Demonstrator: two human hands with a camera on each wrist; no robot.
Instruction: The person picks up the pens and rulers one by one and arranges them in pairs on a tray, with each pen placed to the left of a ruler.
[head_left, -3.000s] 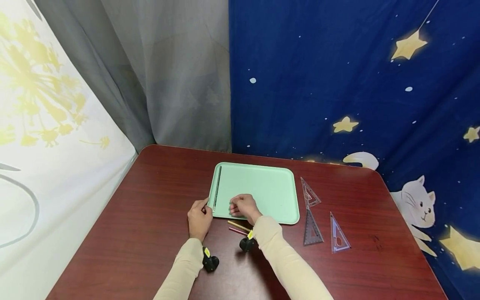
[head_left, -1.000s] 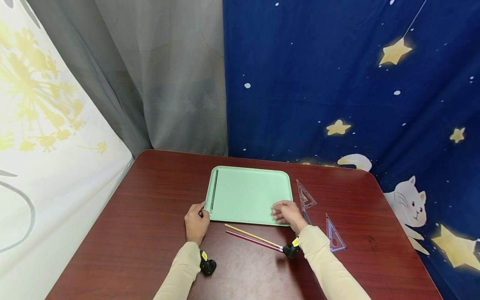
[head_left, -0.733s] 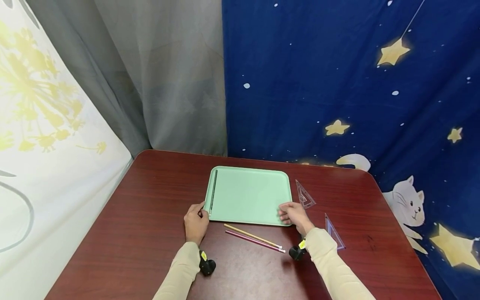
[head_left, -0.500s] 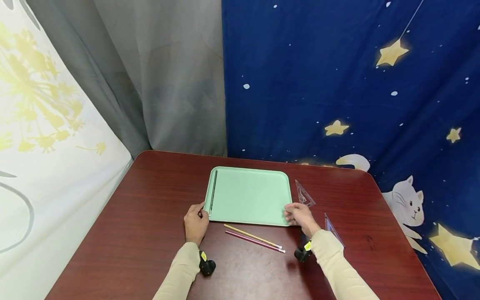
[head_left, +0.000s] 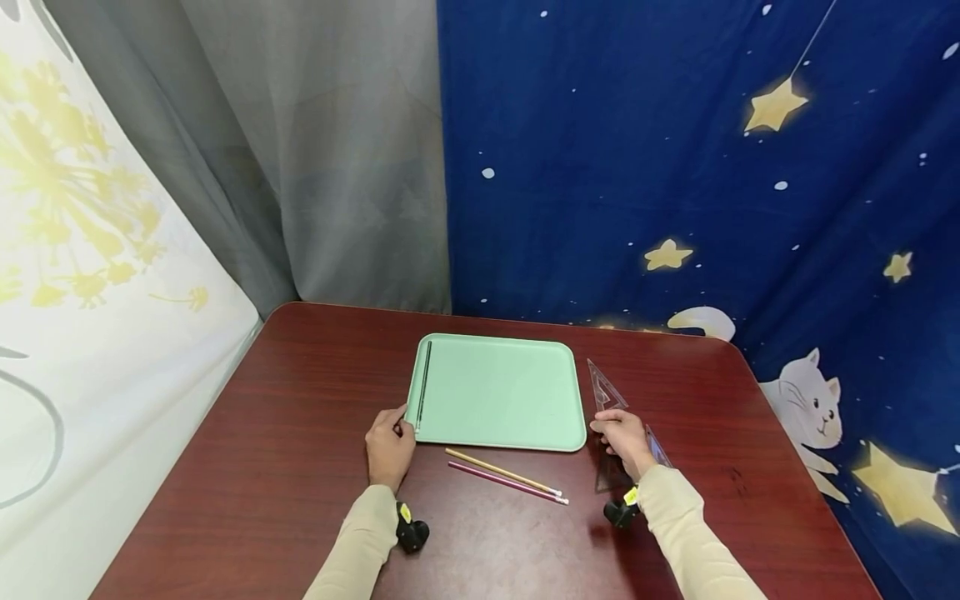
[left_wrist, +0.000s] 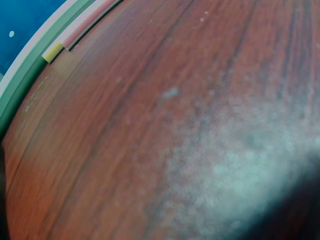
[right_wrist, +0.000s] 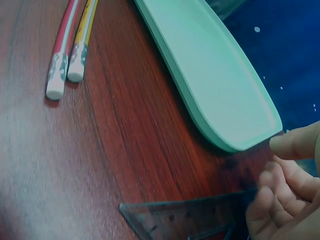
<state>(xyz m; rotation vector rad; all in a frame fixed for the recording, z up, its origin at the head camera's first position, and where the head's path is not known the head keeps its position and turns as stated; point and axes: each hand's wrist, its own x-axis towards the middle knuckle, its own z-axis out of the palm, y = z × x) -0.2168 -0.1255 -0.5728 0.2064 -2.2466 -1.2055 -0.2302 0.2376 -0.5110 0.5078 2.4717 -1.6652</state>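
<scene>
My left hand (head_left: 390,448) pinches the near left corner of the light green tray (head_left: 501,392); its own wrist view does not show it. A black pencil (head_left: 425,383) lies in the tray along the left side. My right hand (head_left: 624,437) is just off the tray's near right corner, above the set squares. In the right wrist view its thumb (right_wrist: 295,143) and bent fingers are apart, with nothing visible between them. A clear set square (head_left: 606,390) lies beyond the hand, a grey one (head_left: 609,478) partly under it, and a bluish one (head_left: 657,447), mostly hidden, to its right.
A yellow pencil (head_left: 502,472) and a dark red pencil (head_left: 507,482) lie side by side on the brown table (head_left: 322,375), in front of the tray. Grey and blue curtains (head_left: 555,167) hang behind the table's far edge.
My right hand has moved rightward from over the tray to the set squares, uncovering the two pencils. My left hand has stayed at the tray's corner. The head view has shifted slightly.
</scene>
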